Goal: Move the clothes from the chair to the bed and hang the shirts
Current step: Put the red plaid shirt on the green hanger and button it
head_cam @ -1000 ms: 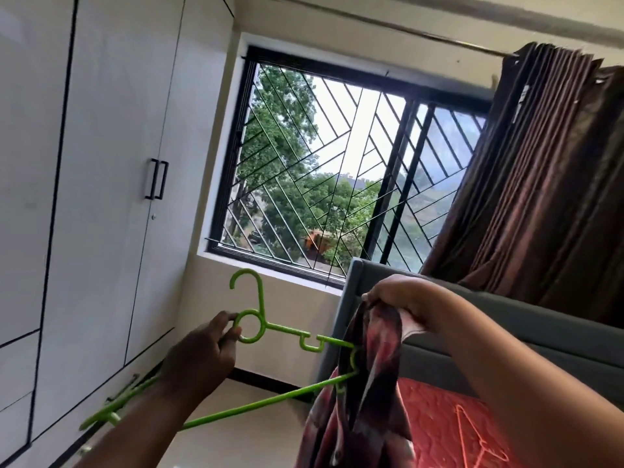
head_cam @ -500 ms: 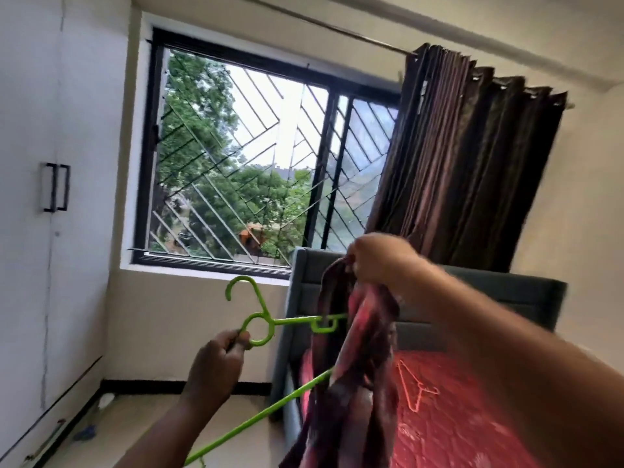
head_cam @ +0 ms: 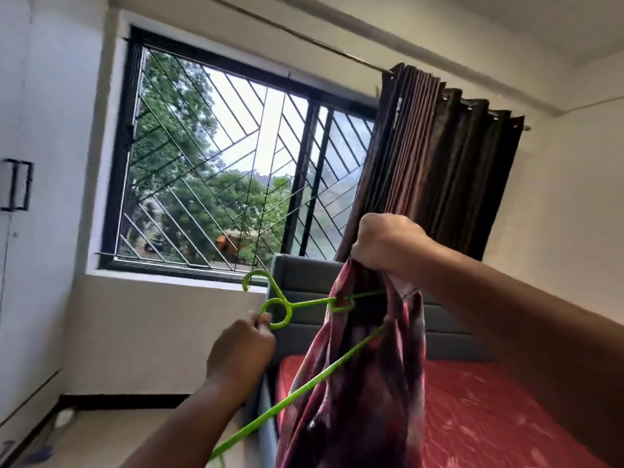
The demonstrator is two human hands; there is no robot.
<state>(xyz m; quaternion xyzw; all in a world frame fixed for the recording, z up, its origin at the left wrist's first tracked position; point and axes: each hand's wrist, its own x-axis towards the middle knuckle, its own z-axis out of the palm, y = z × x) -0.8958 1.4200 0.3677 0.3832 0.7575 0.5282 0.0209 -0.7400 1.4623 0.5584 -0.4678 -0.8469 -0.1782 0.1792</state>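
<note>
Left hand: the left hand [head_cam: 240, 349] pinches the green plastic hanger [head_cam: 280, 307] at the ring below its hook, fingers curled tight on it.
Right hand: the right hand [head_cam: 385, 243] is raised, fingers bunched and clamped on the top edge of the maroon patterned shirt [head_cam: 358, 383], which hangs down from the grip.
Hanger in shirt: one arm of the hanger passes into the gathered cloth near the top; the lower bar runs slantwise down and left, out below the fabric.
Where the shirt is: in the air, just in front of the grey headboard [head_cam: 304, 275] and above the near edge of the bed [head_cam: 489, 410] with its red cover.
Done so far: this shirt is off the chair and partly threaded, as far as the folds let one judge.
Left to do: seat both shoulders on the hanger, then hang it up; the chair and any other clothes are out of view, so the remainder cannot be counted.
</note>
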